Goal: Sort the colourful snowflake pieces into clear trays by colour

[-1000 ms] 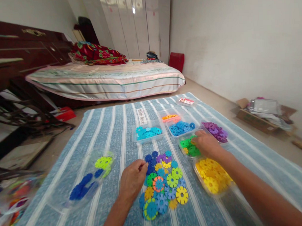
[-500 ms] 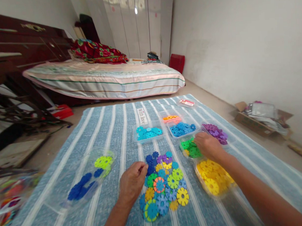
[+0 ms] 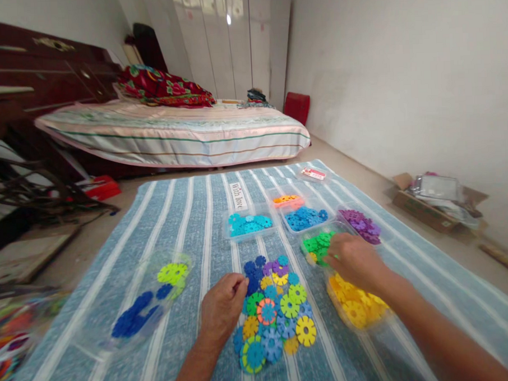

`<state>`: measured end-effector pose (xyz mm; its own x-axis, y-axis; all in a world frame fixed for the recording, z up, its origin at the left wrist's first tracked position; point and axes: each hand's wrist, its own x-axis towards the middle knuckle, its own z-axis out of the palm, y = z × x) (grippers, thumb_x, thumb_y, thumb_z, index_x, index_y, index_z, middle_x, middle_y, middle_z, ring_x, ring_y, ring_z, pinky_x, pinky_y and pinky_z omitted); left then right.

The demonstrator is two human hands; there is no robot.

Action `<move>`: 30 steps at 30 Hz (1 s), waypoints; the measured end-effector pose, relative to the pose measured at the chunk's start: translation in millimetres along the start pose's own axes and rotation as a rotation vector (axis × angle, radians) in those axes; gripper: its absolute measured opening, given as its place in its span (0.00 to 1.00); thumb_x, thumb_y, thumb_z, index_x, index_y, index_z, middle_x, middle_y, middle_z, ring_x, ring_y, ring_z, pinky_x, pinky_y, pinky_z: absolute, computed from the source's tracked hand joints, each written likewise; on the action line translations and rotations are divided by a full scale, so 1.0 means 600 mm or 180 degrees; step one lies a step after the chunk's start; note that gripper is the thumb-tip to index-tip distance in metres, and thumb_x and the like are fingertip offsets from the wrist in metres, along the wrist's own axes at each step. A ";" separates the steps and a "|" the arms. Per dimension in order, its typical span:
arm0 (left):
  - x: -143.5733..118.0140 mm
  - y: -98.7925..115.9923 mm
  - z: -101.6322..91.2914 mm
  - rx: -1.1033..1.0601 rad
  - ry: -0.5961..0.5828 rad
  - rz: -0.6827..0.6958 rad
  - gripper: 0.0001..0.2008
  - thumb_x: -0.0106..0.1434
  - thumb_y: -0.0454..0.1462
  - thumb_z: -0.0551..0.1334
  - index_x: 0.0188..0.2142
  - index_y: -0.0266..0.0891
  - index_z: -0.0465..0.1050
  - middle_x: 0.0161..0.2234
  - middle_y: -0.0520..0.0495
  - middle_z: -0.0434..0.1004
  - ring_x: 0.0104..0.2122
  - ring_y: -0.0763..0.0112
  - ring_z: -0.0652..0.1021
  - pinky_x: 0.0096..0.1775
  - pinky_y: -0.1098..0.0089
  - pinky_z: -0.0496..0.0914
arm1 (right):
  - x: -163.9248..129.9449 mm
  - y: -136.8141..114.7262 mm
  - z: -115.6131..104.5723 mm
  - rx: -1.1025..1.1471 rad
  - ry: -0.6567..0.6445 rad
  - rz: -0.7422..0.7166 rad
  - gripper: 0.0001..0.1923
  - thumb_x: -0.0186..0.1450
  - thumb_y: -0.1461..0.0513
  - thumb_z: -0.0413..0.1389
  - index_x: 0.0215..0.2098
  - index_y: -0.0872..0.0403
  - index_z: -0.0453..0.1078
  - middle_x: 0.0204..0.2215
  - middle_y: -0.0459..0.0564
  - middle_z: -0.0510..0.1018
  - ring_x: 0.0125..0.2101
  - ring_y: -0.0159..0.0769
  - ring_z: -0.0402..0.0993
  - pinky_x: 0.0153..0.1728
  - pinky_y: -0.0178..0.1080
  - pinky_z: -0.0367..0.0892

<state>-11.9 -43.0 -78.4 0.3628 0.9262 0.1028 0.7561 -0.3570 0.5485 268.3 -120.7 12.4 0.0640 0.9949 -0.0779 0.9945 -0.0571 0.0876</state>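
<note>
You are resting your left hand (image 3: 222,311), fingers curled loosely, against the left edge of the mixed pile of plastic snowflake discs (image 3: 274,310) on the striped blanket (image 3: 188,227); whether it is pinching a disc cannot be told from here. Your right hand (image 3: 354,259) is hovering palm-down between the tray of green discs (image 3: 319,245) and the tray of yellow discs (image 3: 355,305), its fingertips hidden, so its grip cannot be told either. Farther out are sitting trays of turquoise discs (image 3: 249,224), blue discs (image 3: 305,217), purple discs (image 3: 361,225) and orange discs (image 3: 287,200), with a dark-blue and lime tray (image 3: 147,299) at left. Sorting by colour looks to be midway. The next move is calling for lifting one disc from the pile and matching its tray.
</note>
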 end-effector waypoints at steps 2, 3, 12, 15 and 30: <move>-0.001 -0.003 0.002 -0.0015 0.0032 0.0018 0.15 0.62 0.45 0.50 0.29 0.42 0.70 0.28 0.51 0.74 0.30 0.70 0.75 0.34 0.70 0.65 | 0.027 -0.023 0.009 -0.0054 -0.0151 0.0156 0.15 0.65 0.58 0.50 0.32 0.57 0.76 0.36 0.57 0.77 0.41 0.44 0.72 0.39 0.39 0.63; -0.002 -0.004 0.002 -0.0015 0.0049 0.0021 0.15 0.62 0.45 0.50 0.29 0.41 0.70 0.28 0.51 0.74 0.30 0.69 0.75 0.34 0.70 0.65 | 0.038 -0.032 0.014 -0.0077 -0.0196 0.0216 0.14 0.64 0.58 0.51 0.34 0.58 0.76 0.37 0.59 0.77 0.42 0.45 0.72 0.40 0.40 0.64; -0.001 0.000 0.001 -0.0062 0.0090 0.0062 0.14 0.62 0.44 0.50 0.28 0.41 0.71 0.28 0.50 0.74 0.30 0.69 0.75 0.33 0.71 0.64 | 0.076 -0.051 0.042 -0.0068 -0.0314 0.0385 0.12 0.61 0.62 0.53 0.37 0.59 0.76 0.39 0.62 0.78 0.44 0.48 0.72 0.40 0.42 0.65; -0.001 0.001 0.001 -0.0082 0.0077 0.0044 0.14 0.62 0.44 0.50 0.28 0.41 0.71 0.27 0.51 0.74 0.30 0.69 0.75 0.32 0.71 0.64 | 0.075 -0.048 0.038 -0.0045 -0.0333 0.0423 0.12 0.61 0.63 0.51 0.36 0.58 0.76 0.38 0.60 0.79 0.42 0.45 0.74 0.38 0.38 0.65; -0.013 0.022 -0.018 -0.0292 -0.0308 0.0260 0.11 0.59 0.43 0.56 0.27 0.41 0.74 0.29 0.49 0.71 0.28 0.71 0.73 0.32 0.71 0.64 | -0.067 0.028 -0.029 -0.0175 0.0276 0.0754 0.14 0.63 0.57 0.51 0.26 0.53 0.75 0.29 0.52 0.78 0.32 0.42 0.74 0.34 0.39 0.61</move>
<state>-10.6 -53.8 -63.1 0.4753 0.8769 0.0721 0.6705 -0.4140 0.6156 281.1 -160.4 34.4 0.2850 0.9578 0.0365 0.9465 -0.2872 0.1473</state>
